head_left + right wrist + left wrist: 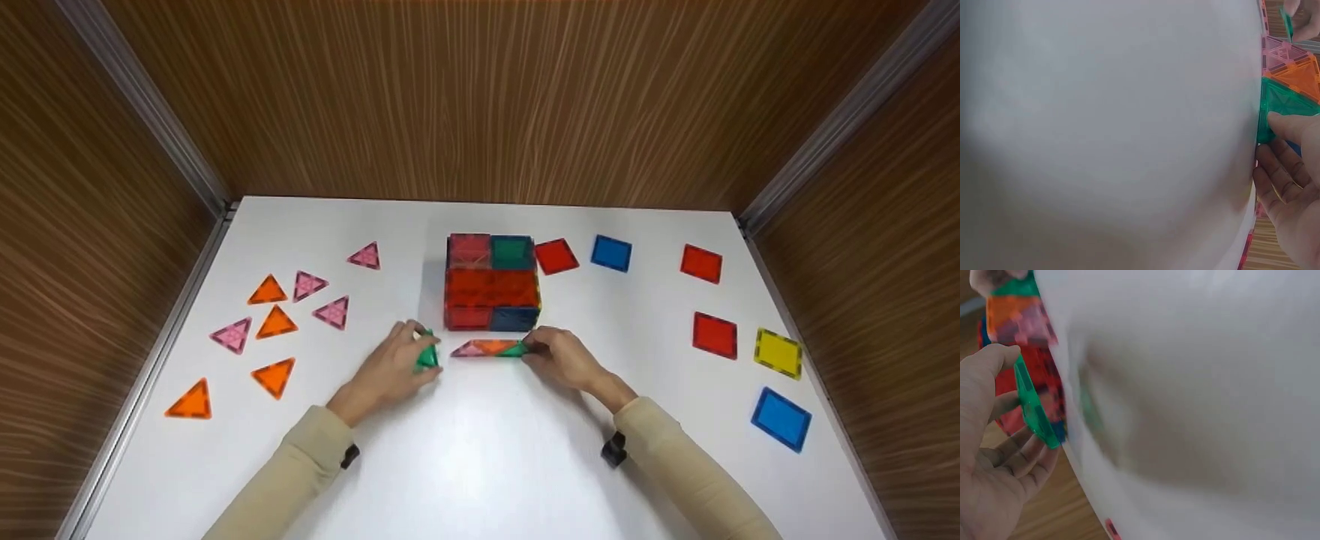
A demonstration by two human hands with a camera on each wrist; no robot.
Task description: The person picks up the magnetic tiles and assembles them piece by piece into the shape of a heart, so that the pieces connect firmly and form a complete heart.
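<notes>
My left hand [390, 364] pinches a green triangular magnetic tile [1034, 408] by its edges, tilted on its side above the white table. To its right, a short strip of joined triangle tiles stands on the table: pink [1283, 52], orange [1300, 76] and green [1285, 100]. My right hand [566, 358] pinches the green end of that strip between thumb and fingers. Just behind the strip is a box built from magnetic tiles [491, 289], with red, green and blue panels. A gap separates the left hand's tile from the strip's pink end.
Loose orange triangles [277, 322] and pink triangles [231, 336] lie on the left. Red squares [715, 335], blue squares [781, 419] and a yellow square [778, 352] lie on the right. Wood-grain panels [480, 97] enclose the table's back and sides.
</notes>
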